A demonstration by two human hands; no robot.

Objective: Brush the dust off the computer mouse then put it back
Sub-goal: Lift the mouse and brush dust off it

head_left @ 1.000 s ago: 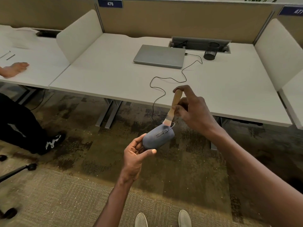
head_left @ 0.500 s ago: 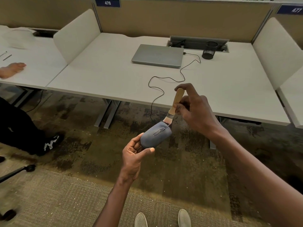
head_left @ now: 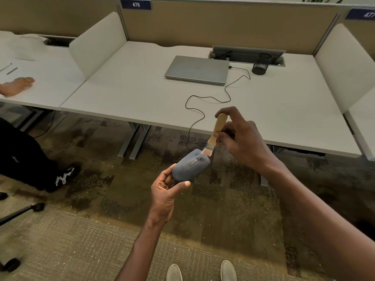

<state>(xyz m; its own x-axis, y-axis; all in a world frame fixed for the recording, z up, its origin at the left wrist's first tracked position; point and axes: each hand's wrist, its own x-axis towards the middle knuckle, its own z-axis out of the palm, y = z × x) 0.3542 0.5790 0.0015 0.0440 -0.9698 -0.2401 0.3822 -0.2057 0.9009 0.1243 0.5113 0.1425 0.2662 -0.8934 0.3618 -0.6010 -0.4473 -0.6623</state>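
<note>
A: Holding the mouse [head_left: 190, 166] where, exactly?

B: Just below the middle of the frame, out over the carpet [head_left: 101, 250], well in front of the desk [head_left: 142, 98]. My left hand [head_left: 165, 191] grips its rear end: thumb along the lower side, fingers curled round the back and underneath. Its front end points up and to the right.

A: And the other hand?

B: My right hand [head_left: 241, 136] pinches the brush [head_left: 216, 133] by its wooden handle, thumb and forefinger closed on it, the other fingers loosely curled. The bristles touch the front edge of the mouse, near the wheel.

A: How will the mouse handle?

B: Light, I'd judge, and stiff: a hard plastic shell that won't give under the bristles. The surface looks smooth, so it may be a little slippery. A hold on the sides near the back leaves the top and wheel bare for brushing. I wouldn't squeeze the buttons.

A: Anything pulling on it?

B: A cable [head_left: 203, 102] loops across the desk from the closed laptop [head_left: 196, 69] in the upper middle, drops over the desk edge and goes out of sight behind the front of the mouse. It's probably the mouse's own, and it hangs slack, so I'd expect no tug unless I step further away.

A: How far along are you?

B: Brushing, I think; putting it back on the desk is not yet done.
</note>
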